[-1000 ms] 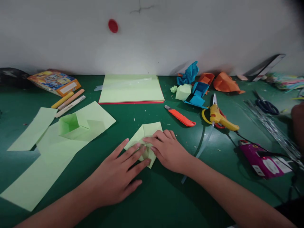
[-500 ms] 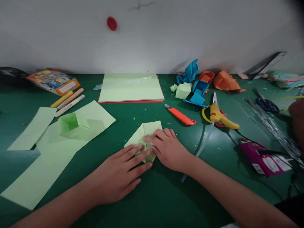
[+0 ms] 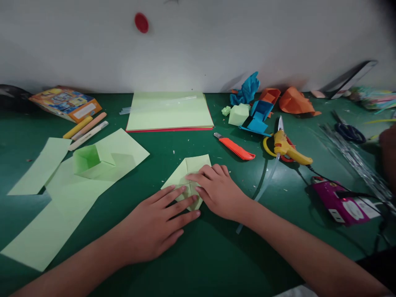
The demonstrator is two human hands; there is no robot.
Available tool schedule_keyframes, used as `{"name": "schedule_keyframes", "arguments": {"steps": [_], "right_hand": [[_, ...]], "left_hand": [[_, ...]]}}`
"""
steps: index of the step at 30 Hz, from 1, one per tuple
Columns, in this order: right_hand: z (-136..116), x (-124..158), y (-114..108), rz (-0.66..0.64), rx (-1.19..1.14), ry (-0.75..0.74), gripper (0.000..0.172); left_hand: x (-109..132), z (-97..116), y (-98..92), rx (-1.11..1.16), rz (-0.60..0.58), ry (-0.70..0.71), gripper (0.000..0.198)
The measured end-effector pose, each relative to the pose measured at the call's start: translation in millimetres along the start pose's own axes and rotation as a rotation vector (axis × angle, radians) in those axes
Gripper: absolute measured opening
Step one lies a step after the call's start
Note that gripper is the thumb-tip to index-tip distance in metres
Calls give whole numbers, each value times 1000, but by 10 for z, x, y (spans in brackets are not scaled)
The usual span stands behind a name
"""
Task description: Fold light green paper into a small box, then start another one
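A small sheet of pale green folded paper with creases lies flat on the green table in front of me. My left hand rests palm down with its fingers spread, the fingertips on the paper's near left part. On the right side, my right hand presses the paper from above, index finger stretched to the middle creases and thumb apart from it. Its other fingers are bent over the right edge, and part of the paper is hidden beneath both hands. An open green paper box stands on larger cut green paper to the left.
Behind lies a stack of coloured paper. An orange cutter knife, a yellow glue gun, scissors and a purple box are on the right. Crayons and a crayon box stand back left. Another person's hand shows far right.
The view has tilted slightly, so the background sits a little higher. Both hands stay on the folded paper with hardly any movement.
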State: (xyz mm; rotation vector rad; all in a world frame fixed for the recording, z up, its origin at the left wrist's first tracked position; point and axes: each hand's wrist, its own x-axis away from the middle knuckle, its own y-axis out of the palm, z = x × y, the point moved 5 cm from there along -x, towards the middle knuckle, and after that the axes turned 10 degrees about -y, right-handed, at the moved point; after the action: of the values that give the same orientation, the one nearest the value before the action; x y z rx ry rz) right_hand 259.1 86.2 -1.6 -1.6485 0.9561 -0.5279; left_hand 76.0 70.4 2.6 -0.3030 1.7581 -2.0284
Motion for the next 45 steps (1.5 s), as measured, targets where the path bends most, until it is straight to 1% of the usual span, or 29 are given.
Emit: {"name": "schedule_keyframes", "arguments": {"steps": [13, 21, 24, 27, 29, 31, 37, 40, 45], "right_hand": [[5, -4, 7, -10, -15, 6, 38], [18, 4, -27, 33, -80, -24, 37], [-3, 38, -119, 79, -110, -133, 35], [-56, 105, -245, 119, -133, -329, 27], [-71, 152, -300, 111, -154, -423, 23], [-60, 182, -318, 88, -176, -461, 22], [-1, 186, -271, 39, -199, -415, 24], [48, 184, -283, 20, -175, -378, 27], [302, 224, -393, 17, -99, -305, 29]], "left_hand": [[5, 1, 32, 0, -22, -2, 51], [5, -12, 31, 5, -26, -14, 52], [3, -11, 21, 9, -15, -11, 50], [-1, -8, 2, 8, 4, -12, 49], [-2, -3, 0, -4, 3, -3, 49], [0, 2, 1, -10, 4, 8, 50], [11, -6, 8, -16, 17, 5, 50], [15, -6, 4, -18, 13, 6, 50], [12, -1, 5, -42, -10, 11, 48]]}}
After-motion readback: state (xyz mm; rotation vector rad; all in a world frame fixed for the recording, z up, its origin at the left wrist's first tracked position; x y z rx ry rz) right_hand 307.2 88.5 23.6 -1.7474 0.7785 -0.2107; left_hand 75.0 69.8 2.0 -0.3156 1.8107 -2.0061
